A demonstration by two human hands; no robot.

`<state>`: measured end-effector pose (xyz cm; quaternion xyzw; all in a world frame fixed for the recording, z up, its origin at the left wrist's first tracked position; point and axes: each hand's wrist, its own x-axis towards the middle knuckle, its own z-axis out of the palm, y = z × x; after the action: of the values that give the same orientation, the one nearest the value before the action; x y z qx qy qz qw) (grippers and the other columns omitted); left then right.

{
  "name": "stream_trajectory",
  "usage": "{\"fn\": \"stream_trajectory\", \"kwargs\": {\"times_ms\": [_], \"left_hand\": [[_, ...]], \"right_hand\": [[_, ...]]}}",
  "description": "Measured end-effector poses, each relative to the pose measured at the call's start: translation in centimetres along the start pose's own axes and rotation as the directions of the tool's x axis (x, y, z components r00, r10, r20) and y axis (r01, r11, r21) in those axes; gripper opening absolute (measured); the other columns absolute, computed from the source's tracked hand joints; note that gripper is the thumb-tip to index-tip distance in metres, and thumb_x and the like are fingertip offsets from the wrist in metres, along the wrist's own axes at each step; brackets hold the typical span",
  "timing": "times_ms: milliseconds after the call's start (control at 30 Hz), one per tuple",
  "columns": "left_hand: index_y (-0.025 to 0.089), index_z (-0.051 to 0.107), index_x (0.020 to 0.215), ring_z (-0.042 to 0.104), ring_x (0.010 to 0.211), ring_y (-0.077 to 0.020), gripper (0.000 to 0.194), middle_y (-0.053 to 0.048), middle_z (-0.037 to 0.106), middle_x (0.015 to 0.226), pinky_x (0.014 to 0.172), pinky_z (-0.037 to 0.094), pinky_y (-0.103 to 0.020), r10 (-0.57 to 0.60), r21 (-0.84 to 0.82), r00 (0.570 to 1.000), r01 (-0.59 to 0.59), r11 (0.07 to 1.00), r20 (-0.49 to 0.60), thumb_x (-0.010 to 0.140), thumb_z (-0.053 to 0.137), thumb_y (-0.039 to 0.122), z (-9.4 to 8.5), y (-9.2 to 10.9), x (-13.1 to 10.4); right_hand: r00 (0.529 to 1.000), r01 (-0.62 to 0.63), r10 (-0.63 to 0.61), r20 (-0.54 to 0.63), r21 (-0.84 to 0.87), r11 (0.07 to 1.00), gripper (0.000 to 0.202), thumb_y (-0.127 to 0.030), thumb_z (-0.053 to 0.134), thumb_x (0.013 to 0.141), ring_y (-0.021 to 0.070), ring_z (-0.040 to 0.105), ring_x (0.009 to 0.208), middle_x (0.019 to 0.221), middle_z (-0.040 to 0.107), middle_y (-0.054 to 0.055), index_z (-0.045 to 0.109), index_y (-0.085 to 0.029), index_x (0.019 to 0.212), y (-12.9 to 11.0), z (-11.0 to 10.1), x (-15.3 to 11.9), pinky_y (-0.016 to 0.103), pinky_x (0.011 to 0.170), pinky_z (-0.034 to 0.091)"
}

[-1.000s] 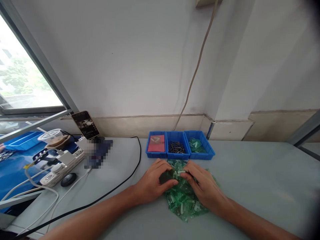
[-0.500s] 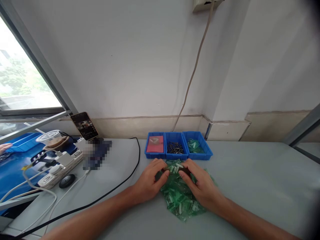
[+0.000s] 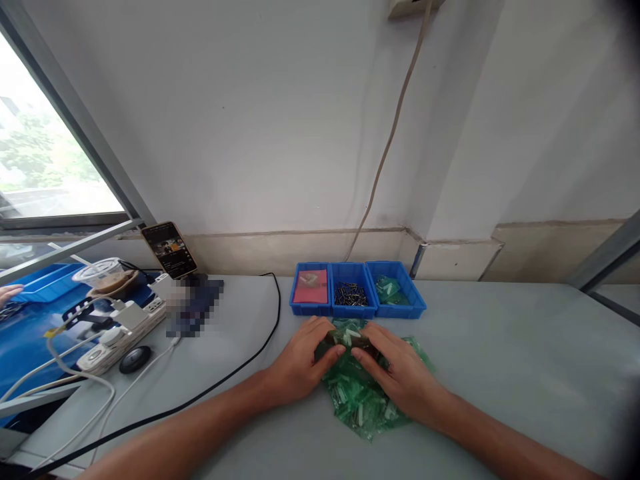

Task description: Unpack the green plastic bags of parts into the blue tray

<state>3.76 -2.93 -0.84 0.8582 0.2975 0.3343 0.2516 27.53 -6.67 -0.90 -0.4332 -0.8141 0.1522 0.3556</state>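
Green plastic bags (image 3: pixel 367 400) with small pale pieces inside lie heaped on the grey table. Over the far part of the heap, my left hand (image 3: pixel 305 357) pinches the left side of a green bag (image 3: pixel 349 337). My right hand (image 3: pixel 395 367) grips the same bag from the right, its thumb close to the left thumb. Just beyond my hands stand three joined blue bins: the left bin (image 3: pixel 295 308) holds a pink sheet with a clear packet, the middle bin (image 3: pixel 353 312) dark metal screws, and the right bin (image 3: pixel 417 308) green bags.
A black cable (image 3: pixel 220 385) crosses the table at the left. Beyond it are a black mouse (image 3: pixel 135 359), a white power strip (image 3: pixel 100 360), a propped phone (image 3: pixel 170 250) and a lidded cup (image 3: pixel 100 273). Another person's hand (image 3: pixel 9 293) shows at the left edge.
My two thumbs have come closer together over the bag, with my right hand shifted slightly left. The bag between my fingers has changed shape. The picture on the phone is different.
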Motion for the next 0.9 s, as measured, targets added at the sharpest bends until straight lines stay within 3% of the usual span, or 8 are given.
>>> {"fn": "stream_trajectory", "kwargs": {"times_ms": [167,367,600,900], "left_hand": [[0.019,0.059,0.096,0.055,0.090,-0.0210,0.027,-0.005,0.063,0.095,0.086,0.044,-0.034,0.001,-0.020,1.000,-0.001,1.000,-0.009,0.111,0.052,0.041,-0.10,0.04,-0.01],[0.020,0.064,0.108,0.059,0.096,-0.0206,0.023,-0.005,0.066,0.101,0.090,0.046,-0.033,0.021,-0.079,0.999,-0.024,0.997,-0.037,0.110,0.057,0.041,-0.11,-0.04,0.01],[0.019,0.061,0.098,0.055,0.089,-0.0193,0.025,-0.004,0.062,0.093,0.085,0.045,-0.032,0.017,-0.049,0.999,-0.018,0.999,-0.029,0.112,0.053,0.038,-0.05,0.08,-0.13],[0.019,0.056,0.090,0.053,0.084,-0.0192,0.037,-0.003,0.059,0.087,0.080,0.043,-0.032,0.051,-0.003,0.998,-0.051,0.999,-0.038,0.113,0.049,0.048,-0.01,-0.01,-0.19]], "right_hand": [[1.000,0.002,-0.002,-0.007,0.001,1.000,0.017,-0.029,0.047,0.112,0.0201,0.062,0.079,0.089,0.063,0.001,0.054,-0.026,0.097,-0.13,0.04,-0.06,0.030,0.069,0.049],[1.000,0.017,-0.017,-0.007,0.004,1.000,0.015,-0.026,0.047,0.112,0.0200,0.062,0.080,0.088,0.062,0.001,0.056,-0.026,0.100,-0.12,0.00,-0.08,0.030,0.069,0.048],[0.999,0.053,-0.053,0.012,-0.006,0.999,0.014,-0.026,0.047,0.112,0.0200,0.062,0.081,0.090,0.063,0.002,0.058,-0.025,0.103,-0.01,0.05,-0.19,0.031,0.071,0.049],[0.999,-0.003,0.003,-0.044,0.000,1.000,0.011,-0.029,0.050,0.111,0.0198,0.066,0.079,0.093,0.067,0.002,0.060,-0.026,0.112,-0.22,-0.10,-0.12,0.030,0.068,0.052]]}}
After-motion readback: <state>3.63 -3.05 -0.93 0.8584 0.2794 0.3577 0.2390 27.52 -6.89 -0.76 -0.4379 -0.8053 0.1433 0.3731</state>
